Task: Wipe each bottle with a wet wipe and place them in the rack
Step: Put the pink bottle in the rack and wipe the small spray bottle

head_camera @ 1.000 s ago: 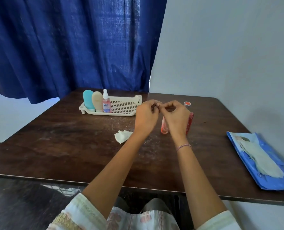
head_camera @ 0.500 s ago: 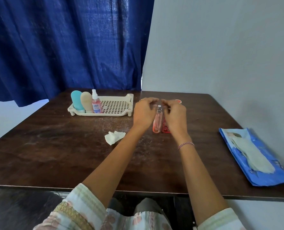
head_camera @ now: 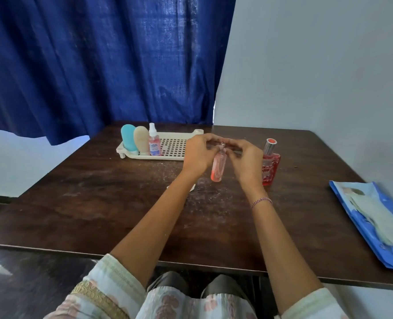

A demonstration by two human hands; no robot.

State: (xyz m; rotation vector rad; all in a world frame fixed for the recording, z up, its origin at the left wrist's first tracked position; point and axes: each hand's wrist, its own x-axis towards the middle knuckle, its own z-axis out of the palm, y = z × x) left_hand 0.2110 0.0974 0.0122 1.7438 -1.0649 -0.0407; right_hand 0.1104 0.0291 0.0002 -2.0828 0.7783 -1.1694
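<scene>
Just right of the white perforated rack (head_camera: 175, 147), both hands meet over a small pink bottle (head_camera: 218, 168). The left hand (head_camera: 197, 154) and the right hand (head_camera: 246, 158) have their fingers curled inward, and the fingertips of both pinch the top of that bottle at its neck. The bottle is roughly upright and leans a little. Whether its base touches the dark wooden table (head_camera: 76, 203) cannot be told, nor can whether a wipe lies between the fingers.

Standing at the left end of the rack, side by side, are a teal bottle (head_camera: 127, 140), a beige bottle (head_camera: 141, 142) and a clear spray bottle (head_camera: 154, 145) of pink liquid. The rest of the rack's grid is bare.

Further right of the rack, just beyond the right hand, stands a square red perfume bottle (head_camera: 271, 168) with a silver cap. Nearer the person than the rack, a crumpled white wipe (head_camera: 192, 187) shows only as a sliver behind the left forearm. Well to the right of the rack, by the table's edge, lies a blue wet wipe pack (head_camera: 375, 224). A thread bracelet (head_camera: 261, 201) circles the right wrist.
</scene>
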